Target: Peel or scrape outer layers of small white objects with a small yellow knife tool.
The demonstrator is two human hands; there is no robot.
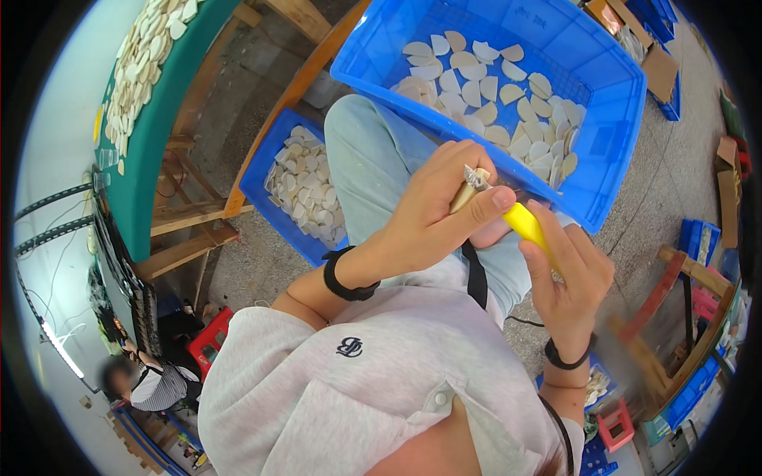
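My left hand is closed on a small off-white piece, pinched between thumb and fingers. A jagged silvery bit shows at the top of that piece; I cannot make out what it is. In my right hand is a yellow-handled hand tool, its front end running up to the left thumb, where its tip is hidden. Both hands meet above my lap, just in front of a large blue bin. Pale half-round pieces lie scattered inside it.
A smaller blue bin full of similar pieces stands beside my leg. At the left, more pieces cover a green-topped table. A wooden frame stands at the right. A person sits at the lower left.
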